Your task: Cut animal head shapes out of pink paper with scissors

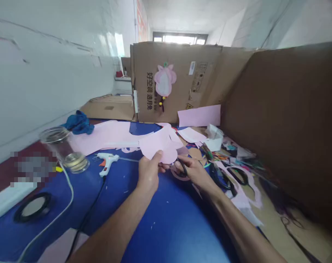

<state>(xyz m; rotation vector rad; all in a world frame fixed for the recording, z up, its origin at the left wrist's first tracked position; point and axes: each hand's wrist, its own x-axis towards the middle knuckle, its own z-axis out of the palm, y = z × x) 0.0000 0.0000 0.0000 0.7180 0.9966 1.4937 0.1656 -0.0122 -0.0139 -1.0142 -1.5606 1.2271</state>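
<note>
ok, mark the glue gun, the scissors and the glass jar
glue gun (107, 160), head view, on its white body
scissors (183, 168), head view, on the black handle loop in the right hand
glass jar (62, 148), head view, on its clear side wall

Bare blue tabletop (171, 219) lies open near the middle — room to pass between the forearms. Left, a glass jar (62, 148), a glue gun (107, 162) and its cords stand in the way; right and far, cardboard walls (286, 120) and paper scraps (237, 171) crowd close.
</note>
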